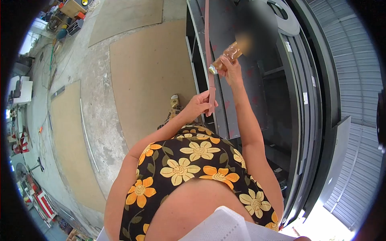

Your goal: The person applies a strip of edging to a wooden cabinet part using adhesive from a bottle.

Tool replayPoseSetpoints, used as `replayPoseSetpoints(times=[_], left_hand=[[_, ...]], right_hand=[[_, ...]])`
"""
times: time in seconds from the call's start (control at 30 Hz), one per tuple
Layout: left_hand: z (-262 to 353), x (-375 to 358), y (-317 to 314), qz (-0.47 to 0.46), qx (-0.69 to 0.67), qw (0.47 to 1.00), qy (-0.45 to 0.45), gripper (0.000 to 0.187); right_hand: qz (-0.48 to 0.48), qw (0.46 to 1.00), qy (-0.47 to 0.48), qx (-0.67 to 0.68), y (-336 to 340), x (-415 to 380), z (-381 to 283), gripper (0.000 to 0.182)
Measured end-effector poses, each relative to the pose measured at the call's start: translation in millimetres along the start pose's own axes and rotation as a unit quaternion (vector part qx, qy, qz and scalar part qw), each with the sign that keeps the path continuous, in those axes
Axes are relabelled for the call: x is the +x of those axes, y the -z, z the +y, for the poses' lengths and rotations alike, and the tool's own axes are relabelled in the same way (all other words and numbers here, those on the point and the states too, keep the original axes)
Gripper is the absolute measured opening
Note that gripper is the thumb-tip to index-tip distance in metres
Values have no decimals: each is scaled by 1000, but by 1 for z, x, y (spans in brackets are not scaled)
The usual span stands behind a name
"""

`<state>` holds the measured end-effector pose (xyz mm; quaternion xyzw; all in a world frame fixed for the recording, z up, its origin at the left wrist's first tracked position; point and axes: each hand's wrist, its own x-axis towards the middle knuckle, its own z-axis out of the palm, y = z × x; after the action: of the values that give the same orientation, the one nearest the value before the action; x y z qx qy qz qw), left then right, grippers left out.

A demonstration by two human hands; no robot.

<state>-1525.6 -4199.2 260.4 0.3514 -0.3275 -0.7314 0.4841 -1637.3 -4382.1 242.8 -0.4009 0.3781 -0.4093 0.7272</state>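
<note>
A long pink strip (208, 44) runs along the edge of a dark panel (249, 88), from the top of the view down to my left hand. My left hand (201, 105) is closed on its lower end, thumb and fingers pinching it. Above and to the right, my right hand (230, 68) grips a see-through amber-brown bottle (231, 52), tilted so that its whitish tip points down toward the strip. The tip overlaps the strip's side in this view. A grey blur hides the bottle's far end.
Stacked dark frames (297, 92) stand along the right, with a pale ring-shaped piece (287, 18) on top. Brown boards (148, 76) lie on the concrete floor (94, 92) to the left. Tools and a red machine (42, 199) line the far left.
</note>
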Motion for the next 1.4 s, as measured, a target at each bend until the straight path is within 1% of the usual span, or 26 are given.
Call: replayPoseSetpoints(times=[0.03,0.1,0.13,0.33,0.4,0.57,0.6,0.7,0.83,0.93,1.1,1.23,1.33,1.4], left_hand=[[-1,-3,-3,2,0,1000,3,56],[3,-9,-12,8,-1,1000,-4,57],[17,4,0,13,-7,1000,-3,58],[17,1,-9,7,-14,1000,16,58],[11,3,-7,1,-8,1000,8,58],[8,-3,-9,3,-3,1000,7,60],[17,5,2,11,-7,1000,17,60],[18,1,-7,18,-3,1000,20,60],[18,-2,-13,5,35,999,34,60],[12,-10,-26,17,10,1000,15,42],[6,-9,-24,0,37,999,5,42],[3,-8,-27,3,51,999,-5,43],[8,6,-4,23,42,999,23,49],[2,15,3,53,29,998,28,46]], right_hand=[[-5,1000,-5,10,3,2,2,50],[-17,999,-13,32,3,4,-1,52],[-13,999,-26,32,1,26,0,52],[-16,996,-64,65,9,26,6,53],[-15,994,-76,71,10,33,10,53],[-34,991,-92,90,7,40,16,52],[-34,990,-103,93,2,57,19,51],[-19,988,-118,98,-1,50,19,47],[-17,988,-114,105,5,47,21,45],[-4,988,-101,112,12,49,28,42],[17,987,-94,132,20,53,29,37],[3,987,-85,138,18,47,22,38],[3,985,-85,149,6,57,19,39],[8,985,-81,149,3,52,18,40]])
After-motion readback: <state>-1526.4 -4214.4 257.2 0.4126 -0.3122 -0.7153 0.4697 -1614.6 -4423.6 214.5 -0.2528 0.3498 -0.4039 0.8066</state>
